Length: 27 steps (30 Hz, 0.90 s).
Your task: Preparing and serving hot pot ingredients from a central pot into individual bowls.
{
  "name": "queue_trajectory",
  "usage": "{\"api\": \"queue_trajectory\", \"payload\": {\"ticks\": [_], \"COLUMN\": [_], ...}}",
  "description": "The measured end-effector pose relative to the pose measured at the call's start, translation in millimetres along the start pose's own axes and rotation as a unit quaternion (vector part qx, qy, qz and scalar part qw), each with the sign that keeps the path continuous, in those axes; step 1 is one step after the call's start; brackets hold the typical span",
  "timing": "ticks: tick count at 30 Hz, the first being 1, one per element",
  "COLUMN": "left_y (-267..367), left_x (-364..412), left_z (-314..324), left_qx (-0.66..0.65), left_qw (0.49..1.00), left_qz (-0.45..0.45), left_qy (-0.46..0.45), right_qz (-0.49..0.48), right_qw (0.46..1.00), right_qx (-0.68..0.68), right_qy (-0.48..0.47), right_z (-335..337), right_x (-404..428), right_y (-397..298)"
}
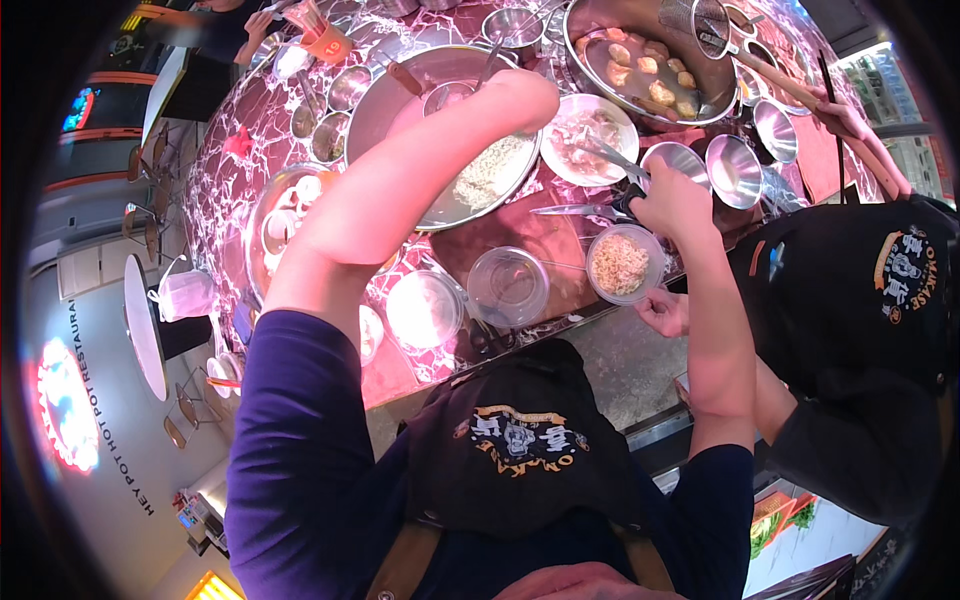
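Observation:
My left arm reaches over a wide metal pan (pixel 442 214) holding pale noodles (pixel 491 172). My left hand (pixel 521 94) is bent at the wrist above the pan's right side; its fingers are hidden, so its grip cannot be told. My right hand (pixel 675 199) is closed on a metal utensil (pixel 611 156), apparently tongs, whose tip reaches over a white plate (pixel 556 166) of sliced raw meat (pixel 592 131). Just below that hand lie black-handled scissors (pixel 577 211). Nearby, a clear plastic bowl (pixel 656 281) contains curly noodles (pixel 619 264).
A co-worker's hand (pixel 667 313) is at the noodle bowl's rim; another hand (pixel 836 114) grips a wooden-handled strainer (pixel 697 30). Behind stands a large pot (pixel 731 105) with browned chunks in liquid. Steel bowls (pixel 733 172), clear tubs (pixel 508 285) and a utensil holder (pixel 330 46) crowd the marbled table.

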State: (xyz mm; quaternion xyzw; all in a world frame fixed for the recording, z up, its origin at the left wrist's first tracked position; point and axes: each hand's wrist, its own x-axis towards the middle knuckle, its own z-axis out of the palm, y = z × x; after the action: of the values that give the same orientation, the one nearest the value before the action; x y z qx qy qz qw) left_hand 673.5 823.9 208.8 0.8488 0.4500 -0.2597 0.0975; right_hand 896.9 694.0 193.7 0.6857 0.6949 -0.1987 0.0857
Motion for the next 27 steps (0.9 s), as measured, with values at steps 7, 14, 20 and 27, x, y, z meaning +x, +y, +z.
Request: {"api": "queue_trajectory", "payload": {"ticks": [7,14,20,27], "left_y": [-2.7,-22.1,-9.3,-7.8], "left_x": [34.8,38.1,22.5,0.8], "left_z": [45.2,77.2,60.1,42.8], "left_qx": [-0.075,-0.075,-0.130,-0.121], "left_qw": [0.997,0.997,0.990,0.991], "left_qz": [-0.015,0.033,0.018,0.016], "left_qy": [-0.007,0.010,0.047,0.060], "right_qz": [-0.041,-0.062,-0.033,-0.043], "right_qw": [0.999,0.991,0.995,0.990], "right_qx": [-0.008,0.028,0.039,0.015], "right_qy": [0.022,0.112,0.090,0.136], "right_z": [29.3,58.1,48.6,18.9], "right_x": [23.4,1.7,-14.9,-38.3], "right_y": [10.9,28.7,35.2,23.9]}}
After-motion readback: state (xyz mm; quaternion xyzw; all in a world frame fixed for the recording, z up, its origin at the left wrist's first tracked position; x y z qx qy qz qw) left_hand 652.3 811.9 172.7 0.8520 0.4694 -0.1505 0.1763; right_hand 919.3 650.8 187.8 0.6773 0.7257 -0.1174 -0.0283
